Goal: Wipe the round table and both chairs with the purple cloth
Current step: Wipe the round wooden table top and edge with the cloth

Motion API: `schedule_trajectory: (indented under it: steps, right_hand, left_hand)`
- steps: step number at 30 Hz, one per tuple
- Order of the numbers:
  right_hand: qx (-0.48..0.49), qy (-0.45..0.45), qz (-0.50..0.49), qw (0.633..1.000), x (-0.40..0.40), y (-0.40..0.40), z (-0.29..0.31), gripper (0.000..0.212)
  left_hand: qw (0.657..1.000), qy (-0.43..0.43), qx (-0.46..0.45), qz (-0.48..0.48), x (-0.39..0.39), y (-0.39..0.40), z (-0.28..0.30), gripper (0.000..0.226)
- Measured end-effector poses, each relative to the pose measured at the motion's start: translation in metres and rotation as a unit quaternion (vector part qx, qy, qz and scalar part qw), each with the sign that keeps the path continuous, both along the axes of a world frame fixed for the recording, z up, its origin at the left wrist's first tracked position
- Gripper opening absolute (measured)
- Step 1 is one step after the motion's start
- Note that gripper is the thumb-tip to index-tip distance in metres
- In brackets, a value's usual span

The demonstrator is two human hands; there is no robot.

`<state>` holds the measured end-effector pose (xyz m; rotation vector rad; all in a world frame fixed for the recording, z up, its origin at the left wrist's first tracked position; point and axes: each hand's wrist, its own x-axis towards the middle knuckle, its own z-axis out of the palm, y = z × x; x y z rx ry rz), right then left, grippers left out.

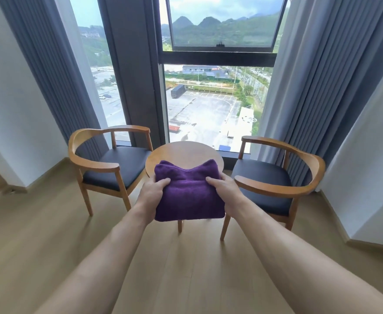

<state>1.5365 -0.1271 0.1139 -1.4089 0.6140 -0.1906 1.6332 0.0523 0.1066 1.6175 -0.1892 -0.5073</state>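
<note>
Both the left hand (155, 191) and right hand (223, 189) pinch the folded cloth (187, 191) by its sides, held up in front of the table (181, 152) between the chairs (109, 164), so wiping seems not begun; next, lower it onto the tabletop.

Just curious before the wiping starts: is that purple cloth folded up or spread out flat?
Folded. The purple terry cloth forms a thick, compact pad held at its sides by the left hand and right hand.
</note>
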Motion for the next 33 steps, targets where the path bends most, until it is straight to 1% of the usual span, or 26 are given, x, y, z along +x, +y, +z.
schedule_trajectory:
  steps: [3, 5, 10, 13, 15, 17, 19, 21, 24, 28, 33]
  right_hand:
    - [0.022, 0.007, 0.025, 0.999, 0.043, -0.027, -0.015, 0.038]
    - [0.044, 0.015, 0.044, 0.998, 0.075, -0.043, -0.024, 0.038]
    - [0.080, 0.025, 0.098, 0.992, 0.155, -0.077, -0.043, 0.040]
    - [0.078, 0.017, 0.122, 0.989, 0.194, -0.094, -0.052, 0.038]
    - [0.074, 0.016, 0.130, 0.989, 0.214, -0.105, -0.059, 0.034]
    - [0.076, 0.010, 0.132, 0.988, 0.232, -0.116, -0.068, 0.031]
    - [0.071, 0.008, 0.129, 0.989, 0.247, -0.128, -0.079, 0.034]
    - [0.046, 0.013, 0.122, 0.991, 0.261, -0.140, -0.094, 0.038]
    - [0.004, 0.035, 0.105, 0.994, 0.278, -0.155, -0.120, 0.041]
    - [-0.022, 0.081, 0.081, 0.993, 0.299, -0.169, -0.158, 0.042]
    - [-0.027, 0.125, 0.063, 0.990, 0.346, -0.190, -0.192, 0.044]
  left_hand:
    - [1.000, 0.003, 0.010, -0.004, 0.037, -0.018, -0.009, 0.019]
    - [1.000, -0.005, 0.026, 0.011, 0.065, -0.030, -0.014, 0.024]
    - [0.995, -0.026, 0.075, 0.057, 0.127, -0.056, -0.029, 0.047]
    - [0.993, -0.027, 0.090, 0.073, 0.157, -0.070, -0.038, 0.048]
    - [0.991, -0.032, 0.104, 0.080, 0.174, -0.081, -0.043, 0.047]
    - [0.989, -0.037, 0.116, 0.081, 0.189, -0.092, -0.049, 0.048]
    - [0.988, -0.041, 0.125, 0.077, 0.205, -0.104, -0.058, 0.048]
    - [0.987, -0.048, 0.136, 0.071, 0.222, -0.117, -0.069, 0.046]
    - [0.988, -0.041, 0.141, 0.058, 0.243, -0.135, -0.092, 0.040]
    - [0.986, -0.019, 0.164, 0.031, 0.273, -0.157, -0.133, 0.047]
    - [0.984, -0.009, 0.174, -0.020, 0.337, -0.188, -0.182, 0.048]
